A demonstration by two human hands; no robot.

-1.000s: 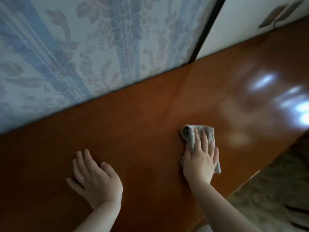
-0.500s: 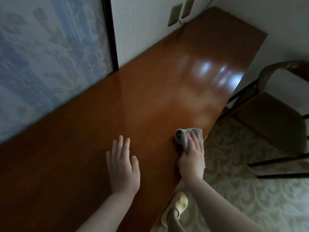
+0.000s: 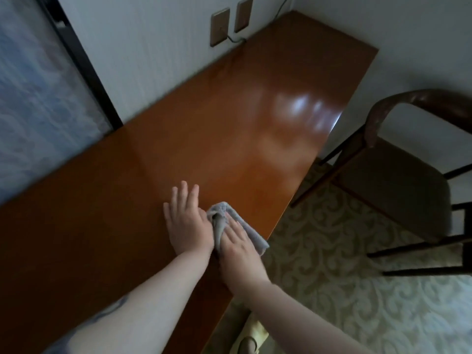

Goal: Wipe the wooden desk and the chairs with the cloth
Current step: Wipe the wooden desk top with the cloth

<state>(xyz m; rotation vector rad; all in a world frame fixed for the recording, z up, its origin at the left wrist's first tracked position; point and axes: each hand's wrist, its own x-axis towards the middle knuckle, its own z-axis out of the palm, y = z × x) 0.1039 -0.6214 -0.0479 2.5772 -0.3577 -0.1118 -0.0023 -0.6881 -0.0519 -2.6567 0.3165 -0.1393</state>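
white wall [image 3: 158,60], two wall plates [image 3: 231,23], patterned carpet [image 3: 332,264], curtained window [image 3: 33,111]

Dim room, glare on desk [image 3: 304,108], blurred, warped edges

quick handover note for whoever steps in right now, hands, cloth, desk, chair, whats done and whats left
Left hand: flat on the wooden desk, fingers straight, holding nothing.
Right hand: pressing the grey cloth onto the desk with straight fingers, right beside the left hand.
Cloth: bunched, at the desk's near edge, one corner hanging just past it.
Chair: on the patterned floor to the right, off the desk's far end, untouched.
Done: cannot tell from this view how much of the desk is already wiped.
Left: probably the glossy far end toward the wall plates, then the chair. Only one chair is in view.
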